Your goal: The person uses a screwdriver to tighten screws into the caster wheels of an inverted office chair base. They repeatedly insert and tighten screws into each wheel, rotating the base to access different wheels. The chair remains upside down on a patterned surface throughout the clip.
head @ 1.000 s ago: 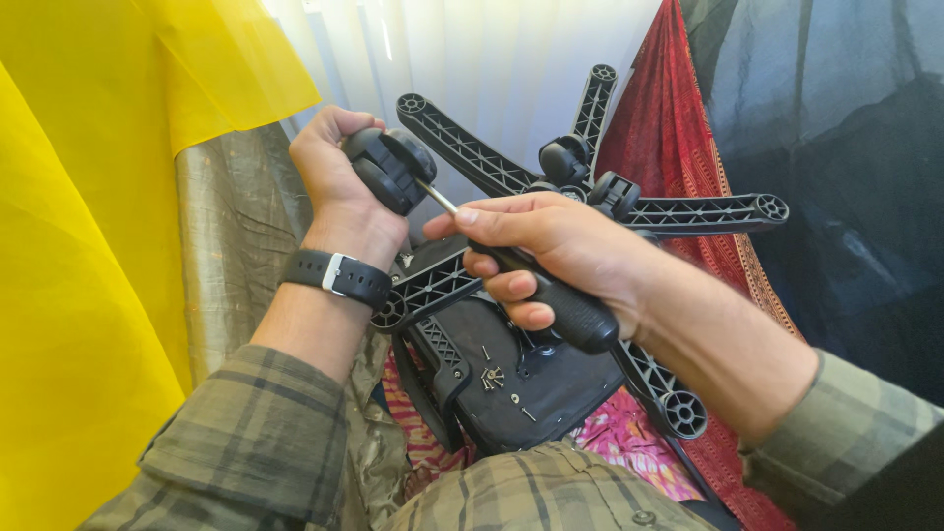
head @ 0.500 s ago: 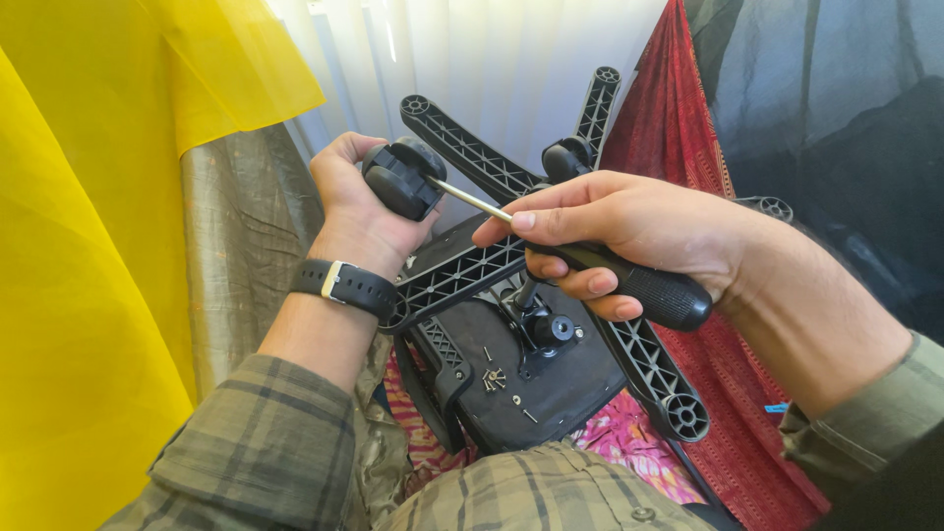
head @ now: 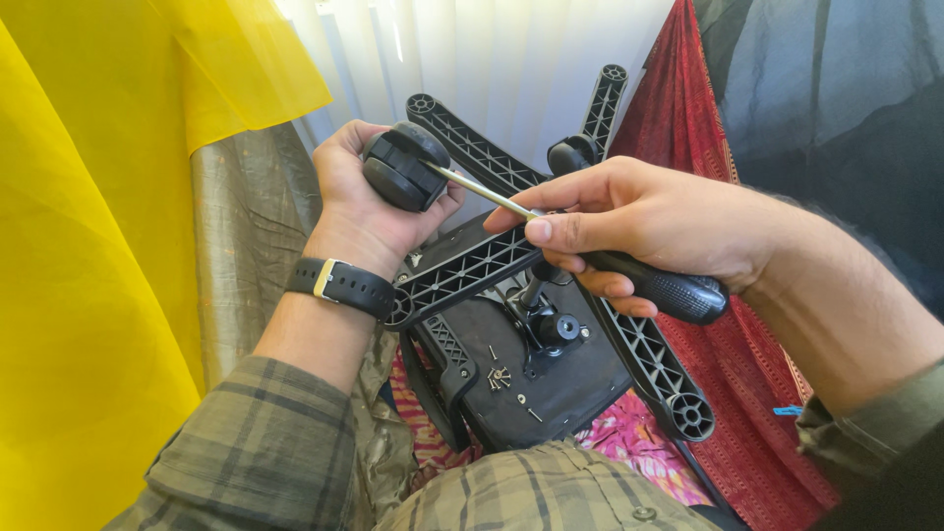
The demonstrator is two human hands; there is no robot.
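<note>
My left hand point(head: 359, 211) grips a black caster wheel point(head: 403, 167), lifted above the black five-armed chair base point(head: 472, 270). My right hand point(head: 639, 221) holds a screwdriver point(head: 610, 251) by its black handle. Its metal shaft points left, and the tip touches the caster wheel. Under the base lies the upturned black seat plate point(head: 536, 379) with several loose screws point(head: 499, 377) on it. A black watch sits on my left wrist.
Yellow fabric point(head: 88, 246) fills the left side, with grey-gold cloth point(head: 241, 236) beside it. White curtains hang at the back. Red patterned cloth point(head: 669, 108) and dark fabric stand to the right. Pink patterned cloth point(head: 629, 438) lies under the seat plate.
My right hand has moved right and up with the screwdriver, uncovering the chair base's hub. My left hand keeps its hold on the caster wheel.
</note>
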